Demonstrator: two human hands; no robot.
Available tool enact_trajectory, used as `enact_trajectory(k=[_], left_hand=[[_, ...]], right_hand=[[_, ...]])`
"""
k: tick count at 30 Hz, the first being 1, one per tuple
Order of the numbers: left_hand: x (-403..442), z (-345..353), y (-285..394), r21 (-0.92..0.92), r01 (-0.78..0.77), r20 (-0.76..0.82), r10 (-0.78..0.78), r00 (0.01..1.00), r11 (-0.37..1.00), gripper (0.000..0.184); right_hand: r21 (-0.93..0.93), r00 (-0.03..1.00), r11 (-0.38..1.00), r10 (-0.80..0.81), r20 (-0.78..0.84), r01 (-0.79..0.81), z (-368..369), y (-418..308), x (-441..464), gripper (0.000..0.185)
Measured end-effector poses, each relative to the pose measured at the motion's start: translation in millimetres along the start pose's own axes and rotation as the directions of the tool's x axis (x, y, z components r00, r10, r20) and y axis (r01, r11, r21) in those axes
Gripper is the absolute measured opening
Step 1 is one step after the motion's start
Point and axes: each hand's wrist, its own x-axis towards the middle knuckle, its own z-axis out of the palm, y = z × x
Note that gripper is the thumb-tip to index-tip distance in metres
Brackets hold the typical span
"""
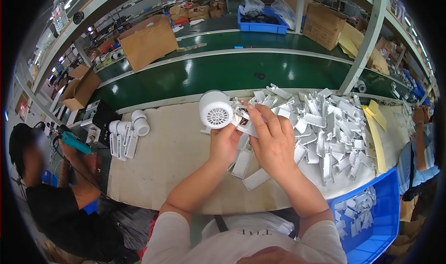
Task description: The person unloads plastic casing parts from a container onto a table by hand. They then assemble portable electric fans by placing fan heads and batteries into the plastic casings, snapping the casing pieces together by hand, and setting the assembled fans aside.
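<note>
A white handheld fan with a round vented head is held up over the middle of the table. My left hand is closed around it just below the head. My right hand has its fingers closed on a white plastic handle piece beside the head, where small dark and reddish parts show inside. My palms hide much of the handle. Close by on the right spreads a big heap of white plastic covers, a few of them lying under my hands.
Several similar white fans lie at the table's left. A blue bin with white pieces stands lower right, yellow paper nearby. Behind runs a green conveyor. One co-worker at left holds a teal tool; another person is at right.
</note>
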Motion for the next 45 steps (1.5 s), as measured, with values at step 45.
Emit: enact_trajectory(k=[45], left_hand=[[31,-63,20,-0.074,0.088,-0.369,-0.109,0.923,0.993,0.029]], right_hand=[[0.687,0.902,0.592,0.194,0.386,-0.422,50,33,-36,0.024]])
